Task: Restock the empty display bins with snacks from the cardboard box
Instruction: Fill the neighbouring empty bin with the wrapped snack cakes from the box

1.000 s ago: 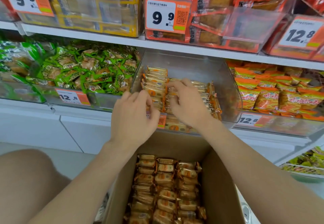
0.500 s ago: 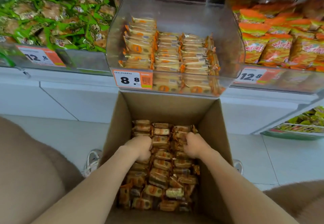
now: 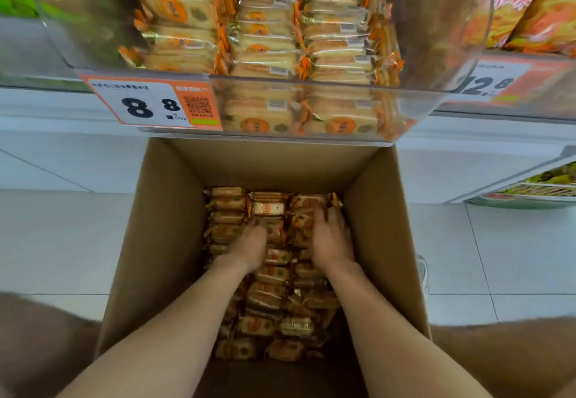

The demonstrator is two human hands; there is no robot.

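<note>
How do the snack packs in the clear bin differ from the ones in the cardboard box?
Bin packs stand in tidy rows, brightly lit; box packs lie looser, in shadow. The bin sits on the shelf; the box stands below it on the floor. The left hand and right hand touch only the box packs. Both hold orange-wrapped snacks.

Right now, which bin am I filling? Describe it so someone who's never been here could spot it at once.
Find the open cardboard box on the floor; the clear bin sits directly above its far edge. It holds neat rows of pale, orange-ended packets, and its price tag reads 8.8, while the tag to its right reads 12.8.
</note>
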